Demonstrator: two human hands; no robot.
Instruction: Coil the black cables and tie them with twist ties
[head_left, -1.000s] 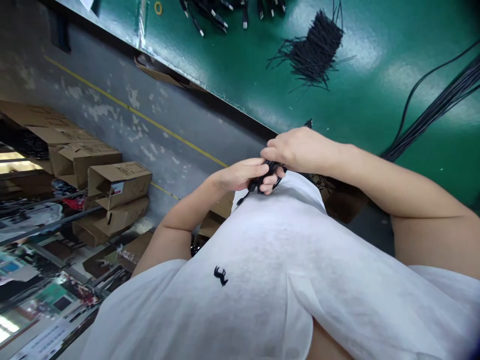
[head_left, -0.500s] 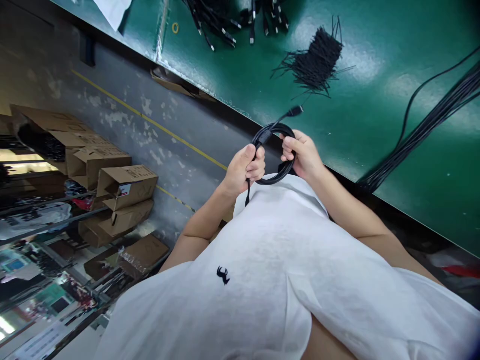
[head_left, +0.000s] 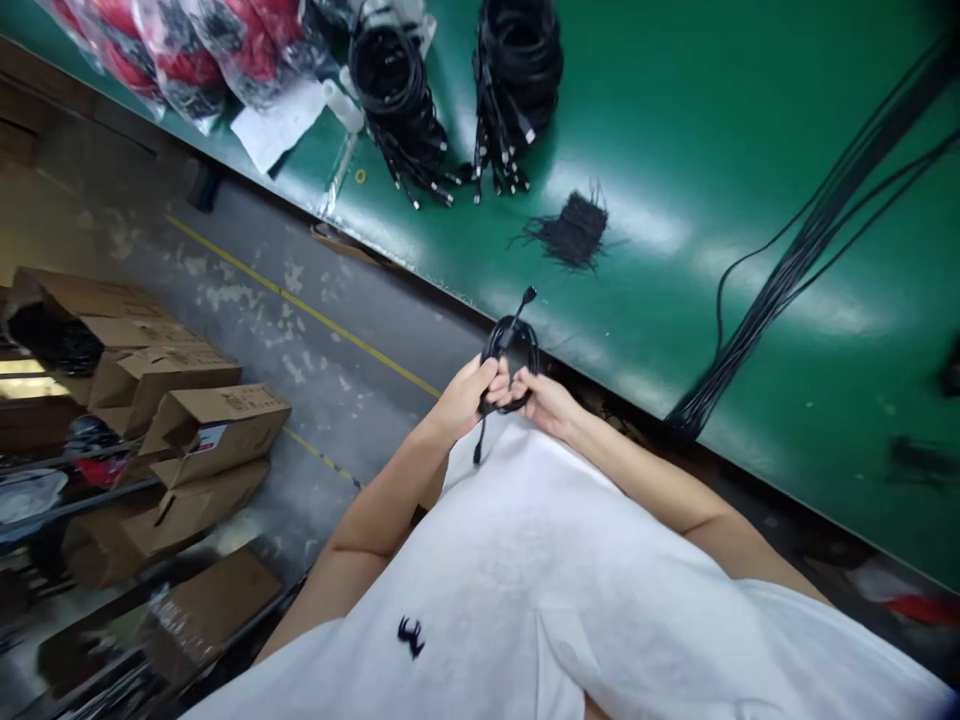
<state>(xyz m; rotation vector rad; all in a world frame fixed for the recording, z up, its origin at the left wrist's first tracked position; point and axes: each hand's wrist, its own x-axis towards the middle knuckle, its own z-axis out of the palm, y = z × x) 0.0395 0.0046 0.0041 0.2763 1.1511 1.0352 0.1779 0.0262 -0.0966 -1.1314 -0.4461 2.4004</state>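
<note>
A: Where is the coiled black cable (head_left: pixel 535 352)?

B: In front of the white shirt (head_left: pixel 510 560), held up at the near edge of the green surface (head_left: pixel 697 110), ring upright.

A: And the grip on each side?

B: The left grip (head_left: pixel 472 393) is clamped on the coil's left side, thumb over the turns. The right grip (head_left: pixel 551 403) has its fingers curled at the lower right; whether they pinch the cable or merely rest against it, I can't tell.

A: How would it handle?

B: Light, I'd judge, and springy rather than limp: the turns could fan out if let go. The jacket looks smooth, perhaps a little slick.

A: Best hold?

B: Around all the turns together, as on the left. I'd spare the upper plug (head_left: pixel 529 295) and the lower plug (head_left: pixel 478 453); both ends stick out free, and the necks behind them are probably the delicate part.

A: Anything nearby?

B: A heap of thin black ties (head_left: pixel 576 230) lies beyond, on the surface.
</note>
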